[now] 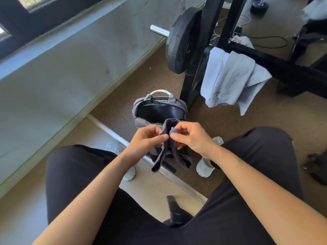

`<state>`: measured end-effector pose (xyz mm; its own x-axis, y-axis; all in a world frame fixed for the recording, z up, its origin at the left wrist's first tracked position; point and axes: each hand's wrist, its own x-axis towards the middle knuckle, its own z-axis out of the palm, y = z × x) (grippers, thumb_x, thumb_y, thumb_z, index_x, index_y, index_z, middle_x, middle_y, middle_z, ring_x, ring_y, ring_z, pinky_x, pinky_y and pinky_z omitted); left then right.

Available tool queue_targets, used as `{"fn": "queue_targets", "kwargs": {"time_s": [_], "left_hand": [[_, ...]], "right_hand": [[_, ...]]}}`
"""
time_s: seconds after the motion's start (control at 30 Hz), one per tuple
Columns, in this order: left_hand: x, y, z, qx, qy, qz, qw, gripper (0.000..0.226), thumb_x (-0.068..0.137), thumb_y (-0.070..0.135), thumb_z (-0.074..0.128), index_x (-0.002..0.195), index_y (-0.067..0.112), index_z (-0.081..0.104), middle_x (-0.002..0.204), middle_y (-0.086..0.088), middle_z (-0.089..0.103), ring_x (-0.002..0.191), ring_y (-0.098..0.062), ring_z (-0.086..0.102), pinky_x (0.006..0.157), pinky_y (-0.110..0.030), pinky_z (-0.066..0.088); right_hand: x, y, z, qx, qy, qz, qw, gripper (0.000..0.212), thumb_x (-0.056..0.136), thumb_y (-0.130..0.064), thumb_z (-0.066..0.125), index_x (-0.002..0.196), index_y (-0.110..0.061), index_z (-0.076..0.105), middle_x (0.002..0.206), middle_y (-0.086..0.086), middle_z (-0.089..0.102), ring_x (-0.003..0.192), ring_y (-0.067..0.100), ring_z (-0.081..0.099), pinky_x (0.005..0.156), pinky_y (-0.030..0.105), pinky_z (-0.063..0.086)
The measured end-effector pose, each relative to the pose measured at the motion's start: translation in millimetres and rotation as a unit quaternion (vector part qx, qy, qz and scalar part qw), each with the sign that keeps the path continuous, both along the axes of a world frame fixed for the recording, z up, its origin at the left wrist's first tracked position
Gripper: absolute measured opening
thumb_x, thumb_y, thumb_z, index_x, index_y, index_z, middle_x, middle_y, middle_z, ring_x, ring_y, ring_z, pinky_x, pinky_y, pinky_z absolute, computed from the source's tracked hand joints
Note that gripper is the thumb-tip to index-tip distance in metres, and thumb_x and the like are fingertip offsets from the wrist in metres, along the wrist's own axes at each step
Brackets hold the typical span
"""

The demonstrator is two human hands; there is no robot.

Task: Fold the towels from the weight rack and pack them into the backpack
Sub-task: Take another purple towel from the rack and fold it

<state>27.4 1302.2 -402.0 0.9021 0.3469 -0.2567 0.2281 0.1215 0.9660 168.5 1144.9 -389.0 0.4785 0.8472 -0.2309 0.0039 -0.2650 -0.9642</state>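
A small dark grey towel hangs between my hands, above my feet. My left hand pinches its left side and my right hand pinches its top edge, fingertips nearly meeting. Just beyond it the grey backpack stands on the floor with its main compartment unzipped and its dark inside showing. A light grey-blue towel is draped over a bar of the black weight rack to the right.
A barbell with a black weight plate sits on the rack beyond the backpack. A grey wall runs along the left. A metal floor strip crosses under my feet. A dumbbell and cables lie at the far back.
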Motion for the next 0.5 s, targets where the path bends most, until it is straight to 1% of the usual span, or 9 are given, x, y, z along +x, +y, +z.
{"fn": "queue_targets", "kwargs": {"time_s": [0.07, 0.13, 0.2, 0.27, 0.3, 0.37, 0.4, 0.47, 0.5], "left_hand": [[0.4, -1.5, -0.6, -0.002, -0.006, -0.009, 1.000, 0.013, 0.094, 0.010, 0.072, 0.084, 0.015, 0.064, 0.084, -0.009, 0.068, 0.083, -0.023, 0.065, 0.083, -0.039, 0.054], [0.8, -1.6, -0.2, 0.000, -0.012, -0.012, 1.000, 0.019, 0.095, 0.007, 0.070, 0.082, 0.020, 0.065, 0.086, -0.008, 0.070, 0.085, -0.022, 0.067, 0.085, -0.040, 0.055], [1.6, -2.0, 1.0, 0.001, -0.018, -0.022, 1.000, 0.024, 0.095, 0.007, 0.069, 0.080, 0.024, 0.066, 0.087, -0.007, 0.069, 0.086, -0.020, 0.066, 0.084, -0.037, 0.054], [3.0, -3.8, 1.5, 0.007, -0.022, -0.034, 0.999, 0.025, 0.095, 0.005, 0.069, 0.079, 0.024, 0.065, 0.086, -0.004, 0.069, 0.085, -0.016, 0.066, 0.080, -0.028, 0.053], [3.7, -4.8, 1.7, 0.009, -0.022, -0.039, 0.999, 0.025, 0.095, 0.003, 0.068, 0.080, 0.022, 0.063, 0.085, -0.003, 0.069, 0.083, -0.014, 0.066, 0.078, -0.025, 0.052], [4.2, -6.0, 3.0, 0.008, -0.027, -0.048, 0.998, 0.022, 0.096, 0.001, 0.067, 0.081, 0.017, 0.061, 0.084, 0.000, 0.070, 0.080, -0.012, 0.066, 0.076, -0.022, 0.051], [4.4, -6.1, 4.2, 0.009, -0.033, -0.052, 0.998, 0.021, 0.096, 0.001, 0.066, 0.082, 0.015, 0.060, 0.083, 0.001, 0.070, 0.079, -0.011, 0.066, 0.075, -0.021, 0.051], [3.8, -5.7, 3.9, 0.011, -0.046, -0.054, 0.997, 0.018, 0.096, 0.000, 0.066, 0.084, 0.012, 0.060, 0.084, 0.001, 0.070, 0.080, -0.011, 0.067, 0.075, -0.020, 0.051], [3.5, -5.5, 2.8, 0.014, -0.052, -0.054, 0.997, 0.015, 0.096, 0.000, 0.066, 0.086, 0.010, 0.061, 0.085, 0.001, 0.070, 0.081, -0.011, 0.067, 0.076, -0.021, 0.051]], "right_hand": [[-1.3, 1.0, 0.8, -0.003, 0.007, 0.016, 1.000, 0.014, 0.094, 0.000, 0.064, 0.106, 0.005, 0.069, 0.095, 0.030, 0.068, 0.082, 0.027, 0.070, 0.070, 0.030, 0.062], [-0.5, 1.3, 0.9, -0.003, -0.007, 0.016, 1.000, 0.018, 0.091, 0.007, 0.061, 0.106, 0.003, 0.070, 0.100, 0.026, 0.069, 0.088, 0.031, 0.072, 0.076, 0.031, 0.062], [1.3, 1.7, 0.0, -0.002, -0.098, 0.007, 0.995, 0.020, 0.085, 0.009, 0.066, 0.103, 0.000, 0.070, 0.113, 0.015, 0.063, 0.090, 0.023, 0.070, 0.078, 0.027, 0.059], [1.0, 2.4, 1.8, 0.003, -0.181, 0.011, 0.983, 0.027, 0.081, 0.008, 0.073, 0.104, -0.004, 0.068, 0.123, 0.002, 0.054, 0.085, 0.019, 0.068, 0.075, 0.028, 0.058], [0.7, 2.6, 2.9, 0.011, -0.196, 0.018, 0.980, 0.035, 0.079, 0.008, 0.074, 0.110, -0.006, 0.066, 0.122, -0.002, 0.053, 0.081, 0.020, 0.067, 0.071, 0.030, 0.057], [0.7, 2.4, 6.0, 0.027, -0.188, 0.039, 0.981, 0.054, 0.080, 0.008, 0.072, 0.128, -0.011, 0.057, 0.114, -0.003, 0.057, 0.074, 0.025, 0.066, 0.066, 0.031, 0.056], [0.9, 2.2, 7.7, 0.025, -0.180, 0.050, 0.982, 0.057, 0.082, 0.006, 0.071, 0.132, -0.014, 0.054, 0.115, -0.002, 0.059, 0.076, 0.026, 0.067, 0.068, 0.031, 0.056], [0.6, 2.7, 8.9, 0.006, -0.189, 0.077, 0.979, 0.056, 0.084, 0.002, 0.069, 0.133, -0.020, 0.055, 0.118, -0.005, 0.064, 0.093, 0.020, 0.069, 0.080, 0.028, 0.057], [0.2, 2.5, 9.2, -0.005, -0.201, 0.086, 0.976, 0.053, 0.084, 0.000, 0.068, 0.132, -0.022, 0.058, 0.116, -0.009, 0.066, 0.101, 0.015, 0.068, 0.086, 0.027, 0.057]]}}
